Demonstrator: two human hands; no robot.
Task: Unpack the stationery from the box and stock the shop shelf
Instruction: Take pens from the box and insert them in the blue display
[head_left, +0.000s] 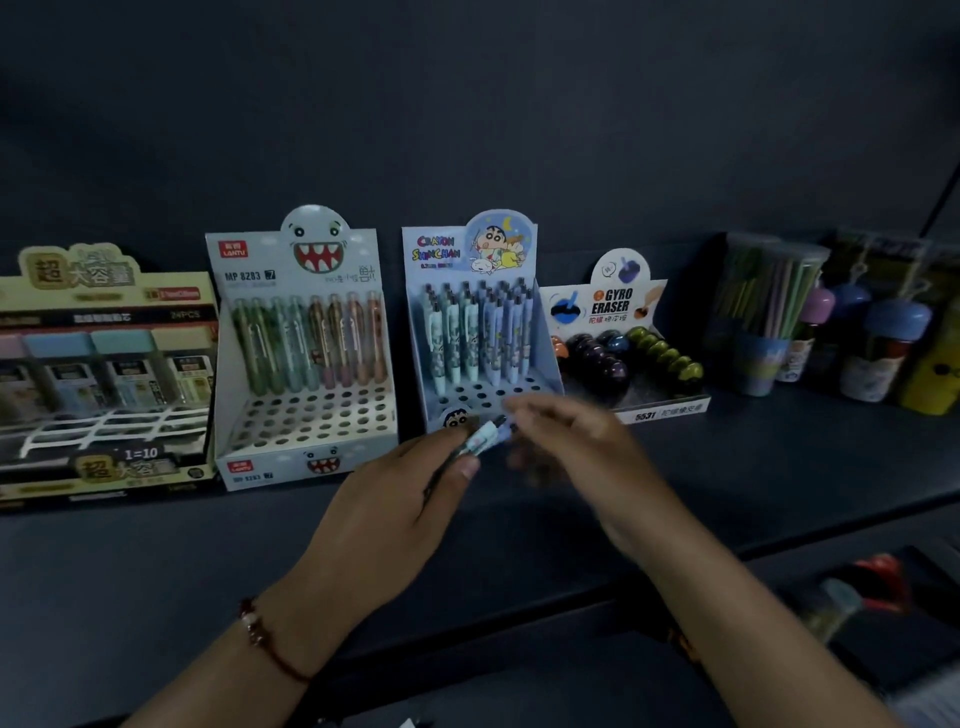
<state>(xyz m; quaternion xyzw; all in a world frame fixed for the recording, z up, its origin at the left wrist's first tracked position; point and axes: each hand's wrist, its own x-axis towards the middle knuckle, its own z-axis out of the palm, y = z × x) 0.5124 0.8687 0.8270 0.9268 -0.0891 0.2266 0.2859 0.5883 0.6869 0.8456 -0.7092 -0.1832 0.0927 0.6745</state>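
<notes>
My left hand (395, 499) grips pens (480, 439); my blurred right hand (566, 447) looks open. The blue display box (470, 332) keeps its near holes empty.

Both forearms are bare, with no sleeves showing. The left wrist wears a thin dark red cord bracelet (265, 642) strung with a few red and pale beads.

Bare shelf (753, 467) front lies open; display boxes (306, 353) block behind.
</notes>
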